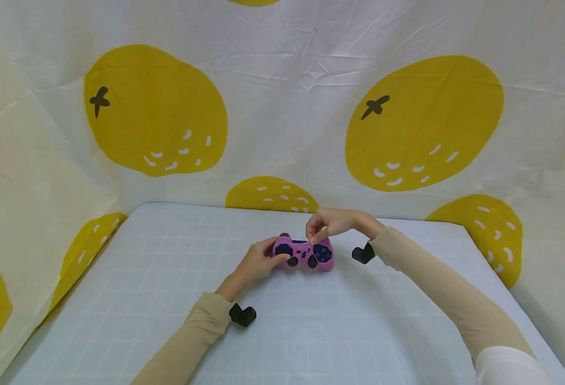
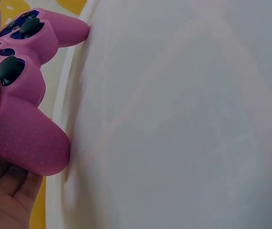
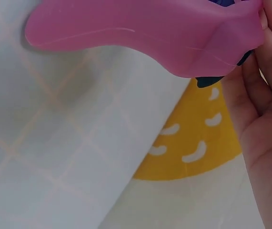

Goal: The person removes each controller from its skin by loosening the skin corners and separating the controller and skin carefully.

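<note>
A game controller (image 1: 304,253) in a pink rubbery cover (image 2: 26,133) has dark button pads and two black thumbsticks. It is at the far middle of the table. My left hand (image 1: 258,260) grips its left handle, thumb on top by the left stick and fingers underneath. With bent fingers, my right hand (image 1: 328,222) pinches the cover's top edge right of the middle. The right wrist view shows the cover (image 3: 126,28) pulled out of shape beside the right hand (image 3: 264,105), with a dark bit of the controller poking out below. The right fingertips are partly hidden there.
A pale table (image 1: 282,331) with a faint grid reaches back to a hanging cloth (image 1: 282,107) printed with yellow fruit. The controller is near the table's far edge. A small black device (image 1: 242,315) sits by the left cuff, another (image 1: 363,254) by the right.
</note>
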### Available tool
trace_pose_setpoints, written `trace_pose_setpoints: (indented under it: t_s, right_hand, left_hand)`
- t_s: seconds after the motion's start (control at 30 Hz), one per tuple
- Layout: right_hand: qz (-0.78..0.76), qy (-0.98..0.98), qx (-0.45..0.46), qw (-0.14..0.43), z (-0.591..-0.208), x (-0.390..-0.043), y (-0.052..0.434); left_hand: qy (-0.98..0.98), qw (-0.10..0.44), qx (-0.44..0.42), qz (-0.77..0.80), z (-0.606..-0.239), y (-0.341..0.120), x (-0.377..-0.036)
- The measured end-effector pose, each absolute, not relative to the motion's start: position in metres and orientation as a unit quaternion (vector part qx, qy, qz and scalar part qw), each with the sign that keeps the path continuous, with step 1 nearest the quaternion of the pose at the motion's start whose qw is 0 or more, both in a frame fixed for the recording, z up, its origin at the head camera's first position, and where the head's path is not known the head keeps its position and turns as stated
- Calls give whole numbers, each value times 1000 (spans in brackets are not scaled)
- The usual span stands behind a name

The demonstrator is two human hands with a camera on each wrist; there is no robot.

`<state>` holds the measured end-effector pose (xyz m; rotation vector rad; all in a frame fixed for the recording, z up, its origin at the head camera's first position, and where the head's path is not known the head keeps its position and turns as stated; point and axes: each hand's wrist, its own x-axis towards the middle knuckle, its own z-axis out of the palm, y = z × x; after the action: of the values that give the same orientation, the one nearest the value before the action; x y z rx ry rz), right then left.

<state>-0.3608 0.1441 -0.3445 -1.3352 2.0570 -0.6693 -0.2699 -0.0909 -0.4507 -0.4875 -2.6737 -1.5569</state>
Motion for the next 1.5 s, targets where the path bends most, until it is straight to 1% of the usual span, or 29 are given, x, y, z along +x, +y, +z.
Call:
trace_pose_setpoints:
  t_s: [0.27, 0.53, 0.8, 0.97, 1.27, 1.5]
  right_hand:
    - [-245, 761, -521, 299, -342, -361, 140]
    - [-237, 778, -519, 262, -342, -357, 135]
    - [-252, 774, -518, 263, -345, -356, 135]
    - [-238, 777, -528, 248, -348, -356, 137]
    - [-214, 799, -497, 262, -345, -350, 137]
    - [-192, 811, -493, 252, -345, -349, 137]
  left_hand:
    - [-852, 9, -164, -498, -450, -92, -272]
    - [-853, 16, -171, -492, -447, -96, -273]
    - [-847, 14, -181, -499, -446, -97, -272]
    - [-848, 13, -177, -498, -447, -95, -271]
    - [-854, 4, -174, -490, -451, -93, -267]
    - [-855, 3, -177, -488, -452, -93, -267]
